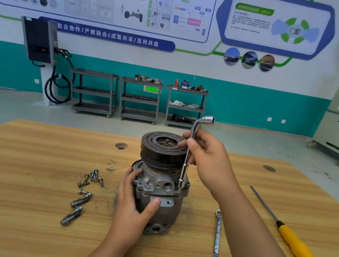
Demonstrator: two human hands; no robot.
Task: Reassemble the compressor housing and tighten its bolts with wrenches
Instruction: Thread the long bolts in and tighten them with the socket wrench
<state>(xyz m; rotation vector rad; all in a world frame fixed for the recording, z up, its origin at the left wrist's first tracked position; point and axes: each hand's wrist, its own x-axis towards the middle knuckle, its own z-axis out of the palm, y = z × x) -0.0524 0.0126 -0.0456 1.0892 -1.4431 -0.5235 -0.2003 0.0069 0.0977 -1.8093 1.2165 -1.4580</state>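
While left hand [133, 201] grips compressor housing [163, 184], right hand [208, 155] holds L-socket wrench [185, 167] upright | wall banner [107, 35] reads 校企合作

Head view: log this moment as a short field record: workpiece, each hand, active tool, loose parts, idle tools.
workpiece: compressor upright on the wooden table, pulley on top
left hand: grips the compressor's housing from the side
right hand: holds the L-shaped socket wrench upright, lower socket at the housing's right flange
loose parts: bolts lying left of the compressor
idle tools: ring spanner and yellow-handled screwdriver lying to the right
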